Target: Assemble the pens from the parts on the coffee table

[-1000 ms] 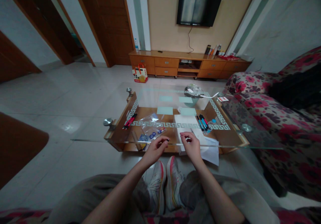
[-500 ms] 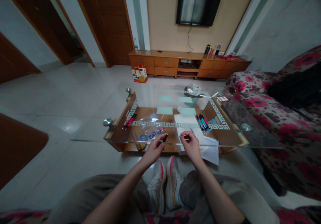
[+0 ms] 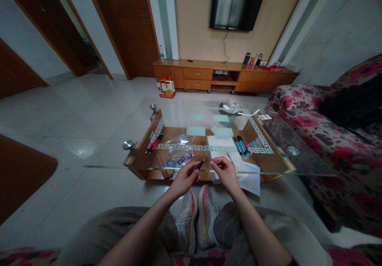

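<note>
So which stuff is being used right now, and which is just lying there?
In use:
left hand pinching a dark pen
right hand close by its tip; what it holds is too small to tell

Just lying on the glass table:
red pens
blue pens
plastic bag
white paper

Left hand (image 3: 184,177): bare forearm runs up from the lower left toward the centre, wrist slightly bent, fingers curled inward with thumb and forefinger pinched together at the tips, which point toward the other hand. Right hand (image 3: 227,173): bare forearm runs up from the lower right, palm turned down, fingers bent and drawn together in a light pinch, tips directed left toward the left hand. Both hands sit level and near each other, apart at the fingertips, above the knees and shoes of the seated person.
</note>
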### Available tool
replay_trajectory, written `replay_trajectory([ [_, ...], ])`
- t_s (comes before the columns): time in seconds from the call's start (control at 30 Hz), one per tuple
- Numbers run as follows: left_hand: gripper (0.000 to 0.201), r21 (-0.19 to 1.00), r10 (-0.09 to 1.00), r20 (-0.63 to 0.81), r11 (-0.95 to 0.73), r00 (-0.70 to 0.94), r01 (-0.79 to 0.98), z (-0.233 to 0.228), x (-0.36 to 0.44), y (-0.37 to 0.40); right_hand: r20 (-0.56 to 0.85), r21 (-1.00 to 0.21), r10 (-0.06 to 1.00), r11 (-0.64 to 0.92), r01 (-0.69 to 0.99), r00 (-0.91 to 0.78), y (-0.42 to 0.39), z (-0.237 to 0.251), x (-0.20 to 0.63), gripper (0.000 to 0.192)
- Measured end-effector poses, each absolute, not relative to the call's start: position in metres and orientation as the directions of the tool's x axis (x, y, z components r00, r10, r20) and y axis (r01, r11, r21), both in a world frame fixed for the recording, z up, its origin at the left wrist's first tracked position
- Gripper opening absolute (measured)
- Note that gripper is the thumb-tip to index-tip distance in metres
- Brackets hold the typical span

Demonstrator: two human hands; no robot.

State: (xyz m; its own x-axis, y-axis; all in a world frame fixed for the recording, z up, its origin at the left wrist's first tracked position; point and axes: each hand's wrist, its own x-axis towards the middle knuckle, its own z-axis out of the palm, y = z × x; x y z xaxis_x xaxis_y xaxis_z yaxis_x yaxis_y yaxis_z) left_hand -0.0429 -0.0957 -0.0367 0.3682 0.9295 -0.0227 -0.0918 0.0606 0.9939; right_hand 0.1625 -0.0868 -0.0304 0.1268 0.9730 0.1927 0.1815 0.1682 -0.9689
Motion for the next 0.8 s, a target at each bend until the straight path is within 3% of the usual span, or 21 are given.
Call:
replay_trajectory([
  [0.13, 0.042, 0.998, 0.94, 0.029, -0.048, 0.341, 0.047, -0.033, -0.046, -0.096, 0.163, -0.976, 0.981, 0.144, 0.161, 0.109, -0.088, -0.027, 0.161, 0.029],
  [0.37, 0.034, 0.874, 0.902, 0.295, -0.388, 0.317, 0.292, -0.023, -0.047, -0.098, 0.157, -0.975, 0.986, 0.146, 0.166, 0.054, -0.09, -0.024, 0.162, 0.027],
  [0.8, 0.028, 0.821, 0.9, 0.309, -0.416, 0.308, 0.391, -0.02, -0.049, -0.099, 0.208, -0.929, 0.977, 0.21, 0.303, -0.041, -0.095, -0.019, 0.161, 0.025],
])
